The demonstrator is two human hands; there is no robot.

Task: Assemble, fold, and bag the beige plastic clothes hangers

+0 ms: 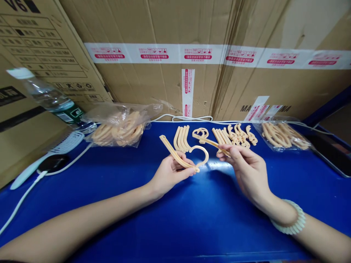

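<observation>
My left hand (174, 173) is closed on a beige curved plastic piece (177, 155), a long arm joined at its lower end to a hooked, half-heart-shaped part (205, 155). To the right, my right hand (244, 166) pinches a slender beige strip (210, 141), its free end pointing left toward the other piece. The two held pieces are apart. Behind the hands, on the blue table (175, 219), lie a row of curved beige strips (181, 137), some ring-shaped pieces (201, 132), straighter strips (220, 136) and several small curly pieces (238, 133).
Clear bags of beige pieces lie at the back left (120, 129) and back right (285, 135). A water bottle (52, 96), a pale hairbrush (60, 144), a black charger puck (53, 162) and a white cable (20, 204) are left. A dark phone (329, 153) lies right. Cardboard boxes (153, 84) stand behind.
</observation>
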